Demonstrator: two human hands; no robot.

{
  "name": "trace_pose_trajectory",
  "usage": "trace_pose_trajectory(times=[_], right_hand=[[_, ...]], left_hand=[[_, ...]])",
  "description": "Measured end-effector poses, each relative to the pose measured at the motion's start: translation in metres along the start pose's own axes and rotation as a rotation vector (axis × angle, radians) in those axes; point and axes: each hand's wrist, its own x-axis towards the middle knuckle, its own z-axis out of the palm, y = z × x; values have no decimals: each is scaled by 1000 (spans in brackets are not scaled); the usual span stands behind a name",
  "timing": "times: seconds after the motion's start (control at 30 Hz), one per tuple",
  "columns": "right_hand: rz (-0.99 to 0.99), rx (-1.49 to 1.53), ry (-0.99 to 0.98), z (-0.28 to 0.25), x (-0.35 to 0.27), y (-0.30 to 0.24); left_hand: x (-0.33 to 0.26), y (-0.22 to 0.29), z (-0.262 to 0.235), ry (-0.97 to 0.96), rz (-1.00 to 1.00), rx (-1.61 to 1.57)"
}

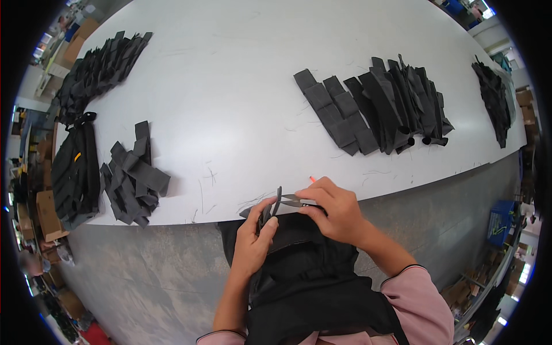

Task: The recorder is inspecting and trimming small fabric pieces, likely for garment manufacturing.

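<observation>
Both forearms are bare below pink sleeves [420, 299] pushed up and edged with a thin dark trim at the cuffs.

White table [241, 86]: black fabric strip piles [376, 106], [135, 175], [100, 66], [494, 100]; black bundle [75, 169]; loose threads [210, 175].

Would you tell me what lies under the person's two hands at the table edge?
Black fabric lies bunched under the left hand and right hand, draping to the lap. Anything beneath it is covered.
</observation>
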Motion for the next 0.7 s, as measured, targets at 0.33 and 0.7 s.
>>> trace_pose_trajectory(times=[0.33,0.7], right_hand=[[1,-148,83,19,-5,7],[293,349,171,26,-9,7]], left_hand=[[-3,2,11,231,278,536],[-4,4,18,304,380,639]])
